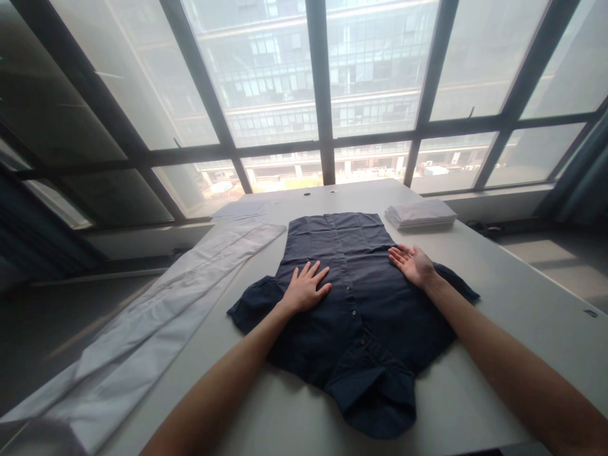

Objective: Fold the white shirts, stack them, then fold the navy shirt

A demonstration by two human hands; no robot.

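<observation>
A dark navy button-up shirt (342, 272) lies spread front side up on the white table, its collar (375, 392) toward me and its hem at the far end. Small buttons run down the middle, and the sleeves stick out to both sides. My left hand (306, 288) rests palm down on the left half of the shirt, fingers spread. Over the right edge of the shirt is my right hand (412, 263), turned with its palm partly up and fingers stretched out. Neither hand grips the cloth.
White cloth (190, 278) lies in long folds along the table's left side. A stack of folded white cloth (420, 214) sits at the far right. The white table (503, 304) reaches toward large framed windows (370, 69). Dark curtains (577, 171) hang at both sides.
</observation>
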